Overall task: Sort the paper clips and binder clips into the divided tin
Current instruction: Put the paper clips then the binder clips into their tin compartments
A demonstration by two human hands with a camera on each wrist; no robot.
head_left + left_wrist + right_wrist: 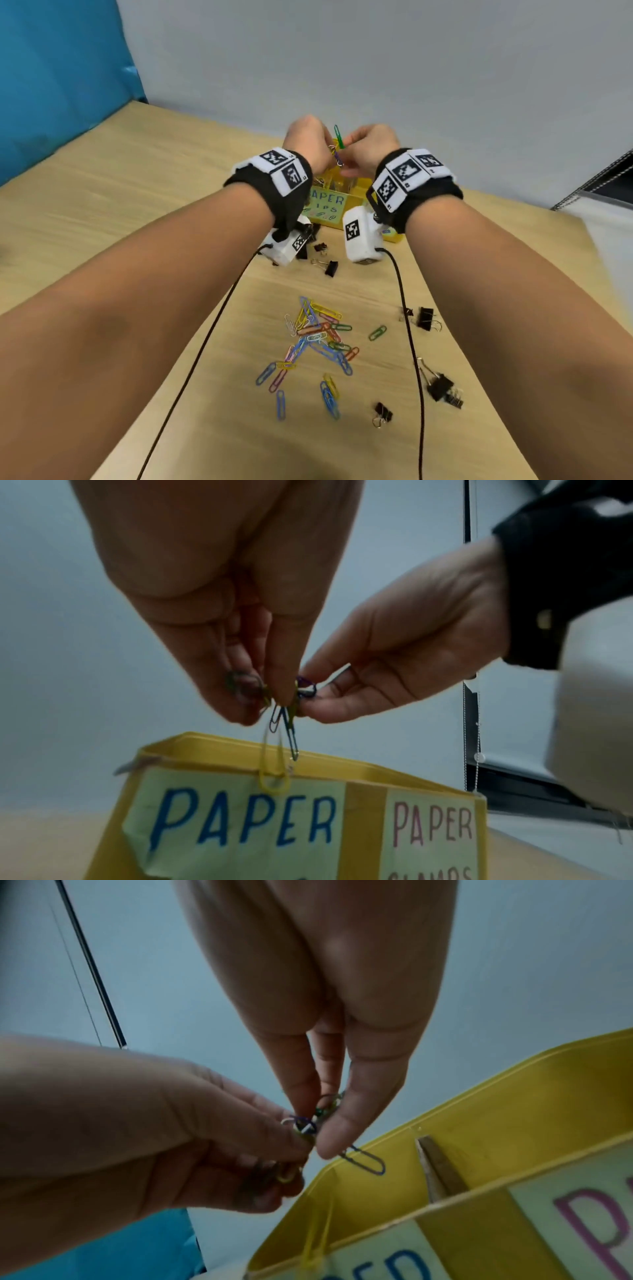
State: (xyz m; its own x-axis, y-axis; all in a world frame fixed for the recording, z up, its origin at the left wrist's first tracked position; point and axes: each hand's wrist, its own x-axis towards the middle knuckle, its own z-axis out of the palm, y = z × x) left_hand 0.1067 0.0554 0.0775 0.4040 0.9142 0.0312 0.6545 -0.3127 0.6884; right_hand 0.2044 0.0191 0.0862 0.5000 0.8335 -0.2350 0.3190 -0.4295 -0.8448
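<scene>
Both hands are raised over the yellow divided tin [329,219], working on one tangled bunch of coloured paper clips [337,156]. My left hand [320,147] pinches several linked clips [246,688], and a yellow clip [274,767] dangles from them over the tin's "PAPER" label. My right hand [356,150] pinches the same bunch from the other side, with a blue clip [366,1161] hanging below its fingertips [329,1139]. A green clip [339,137] sticks up between the hands. A cardboard divider [441,1169] splits the tin [496,1110].
A loose pile of coloured paper clips [318,342] lies on the wooden table [137,205] near me. Black binder clips are scattered around: near the tin [330,268], at the right [424,318] and front right [443,389]. Two black wrist cables cross the table.
</scene>
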